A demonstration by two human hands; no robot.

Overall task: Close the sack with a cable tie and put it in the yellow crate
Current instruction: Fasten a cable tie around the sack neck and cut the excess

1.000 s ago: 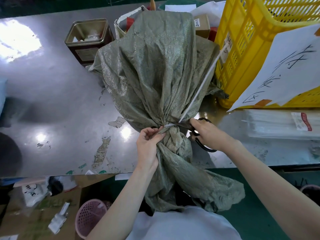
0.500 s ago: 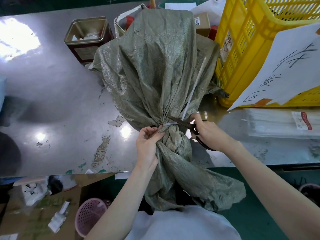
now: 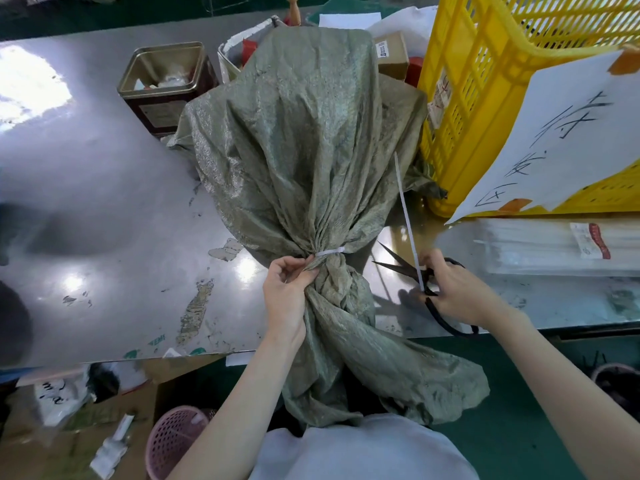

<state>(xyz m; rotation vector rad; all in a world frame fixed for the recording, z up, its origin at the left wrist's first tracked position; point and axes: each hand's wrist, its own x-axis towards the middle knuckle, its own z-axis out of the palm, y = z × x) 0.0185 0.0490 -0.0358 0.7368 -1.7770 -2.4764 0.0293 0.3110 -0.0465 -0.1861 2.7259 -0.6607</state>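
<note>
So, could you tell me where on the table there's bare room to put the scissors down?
The widest bare patch of table lies left of the sack, in front of the tin. A smaller strip lies between the sack and the bag of ties, by the scissors. The back right is crowded by the crate and boxes.

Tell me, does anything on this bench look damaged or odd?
The metal table has worn, flaking patches near its front edge. The sack looks fine, tied by a cable tie; its cut tail is in the right hand with scissors.
</note>
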